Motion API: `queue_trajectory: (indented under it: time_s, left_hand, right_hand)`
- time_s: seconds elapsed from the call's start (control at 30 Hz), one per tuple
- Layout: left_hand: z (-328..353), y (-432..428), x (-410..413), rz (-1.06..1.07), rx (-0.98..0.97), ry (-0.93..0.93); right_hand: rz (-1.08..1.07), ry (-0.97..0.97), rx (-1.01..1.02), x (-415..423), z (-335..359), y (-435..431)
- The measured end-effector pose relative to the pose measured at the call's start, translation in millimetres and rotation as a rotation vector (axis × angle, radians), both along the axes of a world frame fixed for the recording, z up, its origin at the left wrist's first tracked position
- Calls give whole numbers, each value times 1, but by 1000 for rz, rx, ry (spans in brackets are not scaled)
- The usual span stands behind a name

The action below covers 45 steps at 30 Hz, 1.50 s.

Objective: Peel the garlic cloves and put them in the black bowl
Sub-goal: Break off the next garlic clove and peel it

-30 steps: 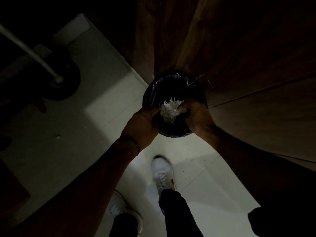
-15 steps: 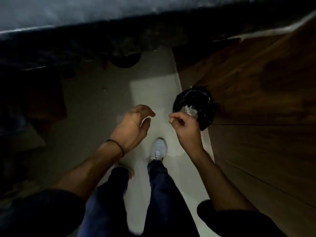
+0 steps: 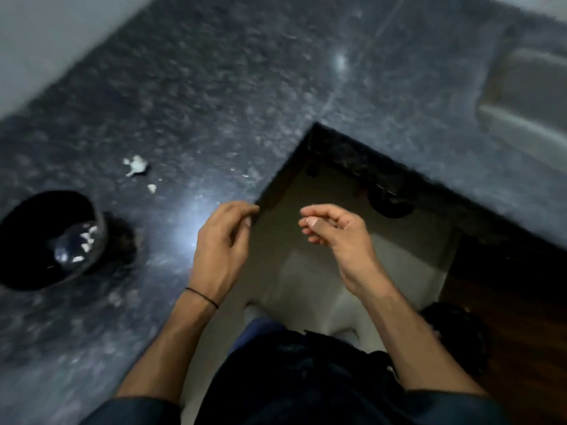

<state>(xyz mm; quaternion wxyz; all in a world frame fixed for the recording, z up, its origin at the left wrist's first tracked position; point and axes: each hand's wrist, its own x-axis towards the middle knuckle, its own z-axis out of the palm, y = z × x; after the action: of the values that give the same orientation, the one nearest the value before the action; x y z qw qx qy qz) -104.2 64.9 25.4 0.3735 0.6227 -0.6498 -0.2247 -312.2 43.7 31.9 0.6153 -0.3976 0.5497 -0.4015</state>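
Grip state: released, both sides.
Left hand point(image 3: 225, 240) and right hand point(image 3: 340, 237) hang loosely curled, empty; round black bowl point(image 3: 36, 280) holding pale garlic cloves point(image 3: 87, 237) stands on dark speckled stone bench point(image 3: 214, 87).

Dark speckled stone countertop point(image 3: 214, 87), L-shaped, blurred. Pale sink basin point(image 3: 527, 87) set in it at upper right. Pale wall point(image 3: 46, 32) at upper left. Light floor tiles point(image 3: 306, 271) below the counter's inner corner. Brown wooden cabinet front point(image 3: 506, 317) at lower right. Dark round object point(image 3: 389, 207) under the counter edge, too dim to identify.
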Motion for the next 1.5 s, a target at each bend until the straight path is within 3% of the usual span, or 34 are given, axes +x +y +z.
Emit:
queue_trajectory:
  time_s: [0.27,0.43,0.6,0.8,1.03,1.27,1.43,1.5]
  left_hand:
    - [-7,23,101,362,-14,50]
    - [-18,25,119,482,77,45]
    - [-25,19,109,606,185,-3]
    - [-32,3,82,862,216,-56]
    - [-39,-13,55,1156,188,-27]
    - [-38,-9,44,1200,160,12]
    - [-31,8,44,1264,95,59]
    - [-29,22,45,1347,98,15]
  right_hand:
    - [285,-32,-84,144,16,-68]
    - [466,170,-140,203,-5,-102]
    - [778,533,-536,223,-26,-138]
    - [1161,484,-924,227,-47,-167]
    - [1195,431,-1058,238,-56,-176]
    - [1260,559,-1181,246,-52,-180]
    - [1223,353,-926,249,-31,-178]
    - [1215,272,-912,253,-12,-171]
